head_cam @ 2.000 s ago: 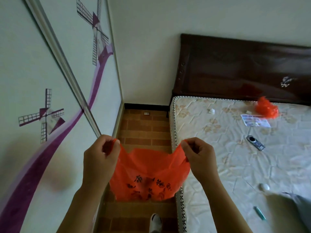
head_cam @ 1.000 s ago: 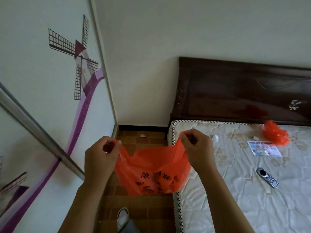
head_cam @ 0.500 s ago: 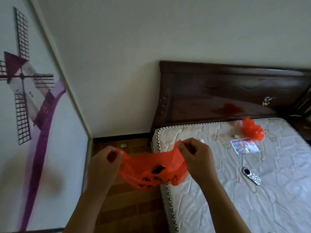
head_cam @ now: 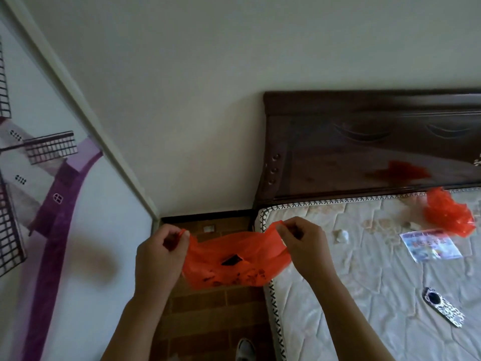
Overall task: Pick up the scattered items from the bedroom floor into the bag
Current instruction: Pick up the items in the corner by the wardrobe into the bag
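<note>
An orange plastic bag [head_cam: 234, 264] with dark printed characters hangs stretched between my two hands, above the brick floor strip beside the bed. My left hand [head_cam: 158, 256] pinches its left handle. The right handle is pinched by my right hand [head_cam: 304, 248]. A small dark gap shows in the bag's middle. On the floor [head_cam: 208, 308] near the far wall lies a small white item [head_cam: 209, 228].
A bare mattress [head_cam: 364, 295] fills the right side, under a dark wooden headboard [head_cam: 364, 142]. On it lie a second orange bag [head_cam: 447, 214], a printed packet [head_cam: 430, 245], a patterned flat object [head_cam: 442, 310] and a white scrap [head_cam: 341, 235]. A wardrobe door with windmill art [head_cam: 52, 204] stands left. A shoe [head_cam: 246, 350] shows below.
The view has tilted up and turned right, so more wall and headboard show. Both hands still hold the bag, now bunched higher and shorter.
</note>
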